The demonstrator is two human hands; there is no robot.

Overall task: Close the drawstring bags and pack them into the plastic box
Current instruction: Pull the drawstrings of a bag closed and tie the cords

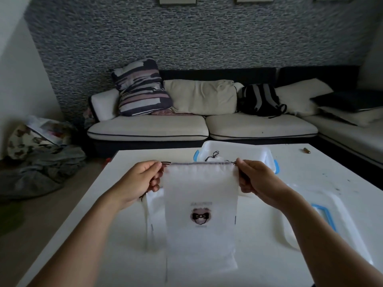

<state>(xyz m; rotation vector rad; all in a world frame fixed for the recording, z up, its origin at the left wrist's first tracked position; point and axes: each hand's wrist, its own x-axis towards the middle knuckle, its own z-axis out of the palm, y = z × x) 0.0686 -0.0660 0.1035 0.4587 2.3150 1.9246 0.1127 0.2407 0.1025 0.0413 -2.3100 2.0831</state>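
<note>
Bag: We hold a white see-through drawstring bag with a small pink and black picture (200, 206) up over the white desk (269, 214), so it hangs flat and its top stays easy to pull.
Left hand: Our left hand (143, 179) pinches the dark string at the left top corner.
Right hand: Our right hand (253, 177) pinches the string at the right top corner. The top is not bunched yet, so we think the bag is not closed.
More bags: Another white flat bag (154, 212) lies under it on the desk.
Box: The clear plastic box with blue clips (267, 156) sits just behind, open, with a tied bag inside.
Lid: The clear lid with a blue handle (325, 216) lies to the right, out of the way.
</note>
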